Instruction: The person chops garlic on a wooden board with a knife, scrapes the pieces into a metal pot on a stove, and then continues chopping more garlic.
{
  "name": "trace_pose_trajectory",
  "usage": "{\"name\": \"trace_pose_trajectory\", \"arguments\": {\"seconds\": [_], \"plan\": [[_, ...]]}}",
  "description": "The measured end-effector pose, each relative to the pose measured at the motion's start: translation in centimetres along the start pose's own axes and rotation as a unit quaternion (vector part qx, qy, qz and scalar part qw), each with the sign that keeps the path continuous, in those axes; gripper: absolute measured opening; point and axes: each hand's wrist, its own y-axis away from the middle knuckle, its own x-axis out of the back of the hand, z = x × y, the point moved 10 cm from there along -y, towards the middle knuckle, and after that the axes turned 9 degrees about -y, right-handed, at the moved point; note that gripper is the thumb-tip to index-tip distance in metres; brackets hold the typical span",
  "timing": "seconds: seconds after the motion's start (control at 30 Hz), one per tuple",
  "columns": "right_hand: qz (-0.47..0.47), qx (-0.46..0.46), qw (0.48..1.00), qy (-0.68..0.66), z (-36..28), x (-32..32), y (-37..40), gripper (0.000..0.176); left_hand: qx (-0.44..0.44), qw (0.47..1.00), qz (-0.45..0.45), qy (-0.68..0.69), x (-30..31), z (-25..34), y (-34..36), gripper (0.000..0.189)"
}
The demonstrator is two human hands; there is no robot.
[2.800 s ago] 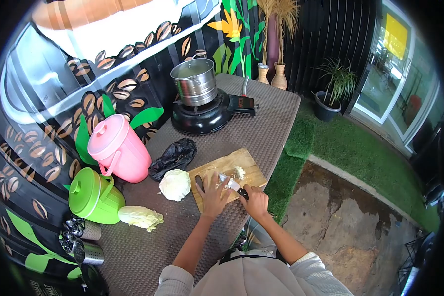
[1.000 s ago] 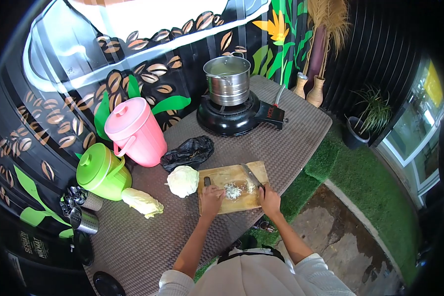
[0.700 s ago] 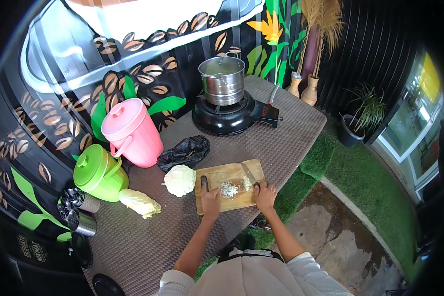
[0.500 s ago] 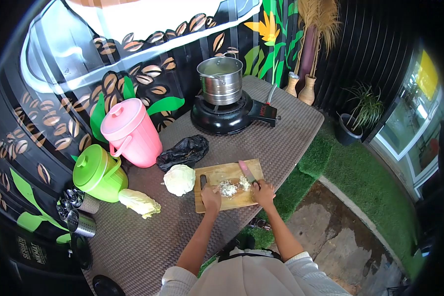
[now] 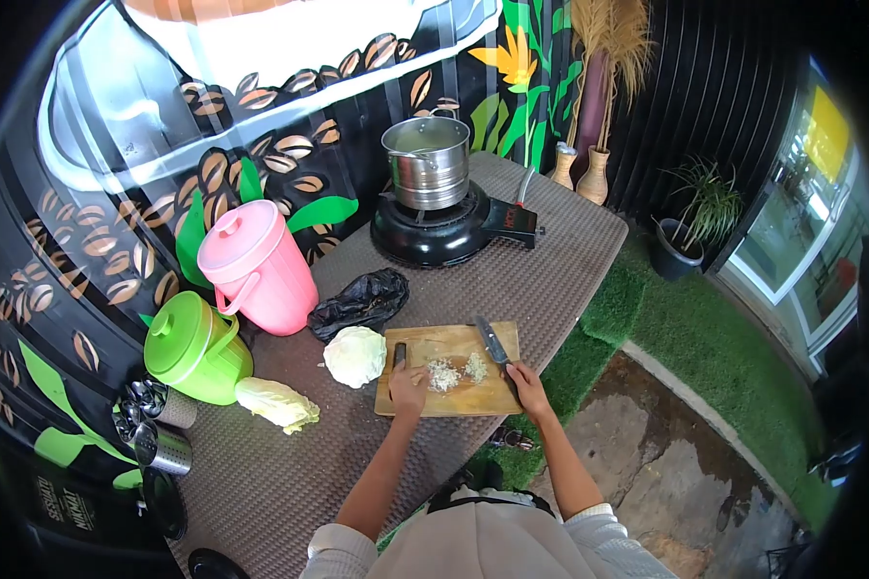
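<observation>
A kitchen knife [image 5: 491, 342] with a dark blade is in my right hand [image 5: 527, 388], fingers wrapped round its handle at the board's right edge. Its blade points away from me over the right side of the wooden cutting board [image 5: 463, 400]. My left hand [image 5: 409, 388] lies on the board's left part, fingers extended beside the dark handle slot and close to the chopped bits. Finely chopped white pieces [image 5: 443, 374], perhaps garlic, form one heap; a second, smaller heap [image 5: 475, 367] lies to its right, near the knife.
Beyond the board's left stand a round cabbage [image 5: 355, 356], a napa cabbage piece [image 5: 278, 403] and a black plastic bag [image 5: 359, 303]. Pink [image 5: 261, 275] and green [image 5: 193, 347] lidded jugs are behind. A metal pot [image 5: 427, 164] sits on a black stove [image 5: 434, 234].
My right hand has moved slightly right and turned the knife; its blade now looks dark instead of pinkish. My left hand stays at the board's left, its fingers a little more extended.
</observation>
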Motion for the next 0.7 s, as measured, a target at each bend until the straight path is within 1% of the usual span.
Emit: {"name": "trace_pose_trajectory", "arguments": {"seconds": [0.03, 0.1, 0.17, 0.2, 0.27, 0.33, 0.4, 0.47, 0.5, 0.57, 0.6, 0.67, 0.7], "plan": [[0.001, 0.001, 1.0, 0.0, 0.2, 0.1, 0.3, 0.027, -0.012, 1.0, 0.001, -0.014, 0.2, 0.2, 0.0, 0.027], [0.058, -0.03, 0.996, -0.065, 1.8, 1.0, 1.1, 0.027, -0.025, 0.999, 0.005, -0.031, 0.8, 0.3, 0.1, 0.028], [0.067, -0.024, 0.995, -0.066, 2.8, 1.0, 1.7, 0.027, -0.014, 0.999, 0.012, 0.046, 1.3, 0.1, 0.3, 0.031], [0.077, -0.019, 0.995, -0.066, 2.6, 1.1, 1.9, 0.028, -0.015, 0.999, 0.012, 0.046, 1.4, 0.3, 0.4, 0.031], [0.091, -0.015, 0.993, -0.067, 2.2, 1.4, 2.1, 0.028, 0.033, 0.996, -0.001, 0.083, 1.4, -0.3, 0.4, 0.035], [0.103, -0.011, 0.992, -0.07, 1.6, 1.5, 2.3, 0.028, 0.015, 0.998, -0.007, 0.058, 1.7, 0.2, 0.3, 0.035], [0.111, 0.023, 0.993, -0.036, -0.1, 2.1, 2.2, 0.028, -0.005, 0.999, -0.015, 0.035, 1.7, 0.6, -0.2, 0.035], [0.104, 0.031, 0.994, -0.016, -1.9, 2.5, 2.2, 0.028, 0.028, 0.988, -0.064, 0.137, 0.7, -0.2, -1.0, 0.035], [0.11, 0.043, 0.993, -0.02, -3.1, 2.7, 2.3, 0.028, 0.024, 0.988, -0.063, 0.136, 1.0, 0.3, -1.4, 0.035], [0.122, 0.058, 0.99, -0.036, -4.4, 3.4, 2.1, 0.029, -0.032, 0.992, -0.102, 0.069, 1.5, 3.4, -2.0, 0.039], [0.121, 0.059, 0.99, -0.035, -4.5, 3.8, 1.8, 0.029, -0.031, 0.992, -0.1, 0.071, 2.0, 4.5, -2.0, 0.039], [0.116, 0.045, 0.989, -0.076, -4.7, 4.9, 0.9, 0.03, -0.099, 0.991, -0.087, -0.012, 2.7, 7.7, -2.1, 0.041], [0.113, 0.036, 0.989, -0.093, -5.1, 5.1, 0.4, 0.03, -0.096, 0.992, -0.084, -0.012, 2.4, 8.2, -2.7, 0.041]]}}
